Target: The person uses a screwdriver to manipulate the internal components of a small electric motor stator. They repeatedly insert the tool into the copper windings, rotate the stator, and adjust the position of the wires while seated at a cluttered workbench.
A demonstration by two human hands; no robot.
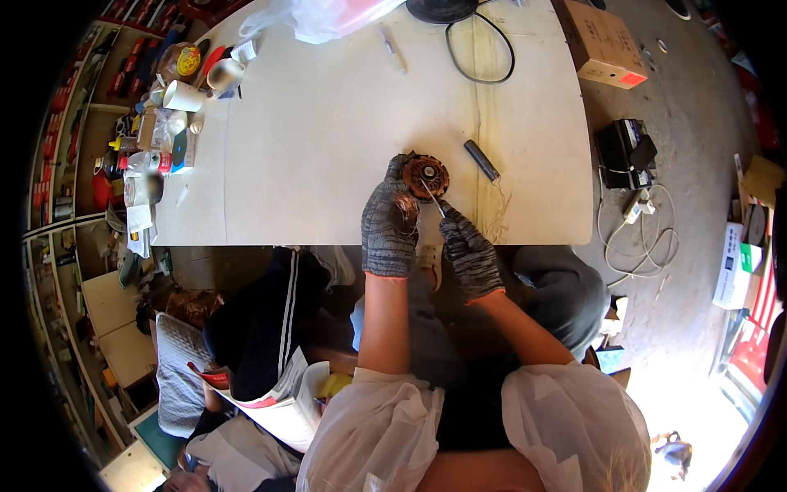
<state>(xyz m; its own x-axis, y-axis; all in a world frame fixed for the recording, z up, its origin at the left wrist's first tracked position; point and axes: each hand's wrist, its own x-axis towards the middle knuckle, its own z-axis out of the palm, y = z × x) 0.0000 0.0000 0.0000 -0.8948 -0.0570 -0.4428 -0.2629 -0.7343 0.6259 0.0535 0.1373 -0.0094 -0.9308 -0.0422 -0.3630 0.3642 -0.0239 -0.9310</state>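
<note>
My left hand (388, 228), in a grey knitted glove, grips a round motor stator (435, 169) wound with copper wire. A dark round hub sits at the stator's middle. Loose copper strands (406, 202) bunch against the glove's palm side. My right hand (471, 252), gloved alike, is closed round a thin metal-shafted tool (432, 194). Its tip reaches the stator's face near the hub; the handle is hidden in the fingers, so its exact kind does not show. Both hands are over the table's near edge.
On the pale table (311, 148) lie a dark cylinder (481, 160) with fine wires, a pen (393, 51), a black cable loop (511, 57) and a plastic bag (320, 18). Cups (184, 96) and bottles crowd the left edge. Another person (242, 447) sits at lower left.
</note>
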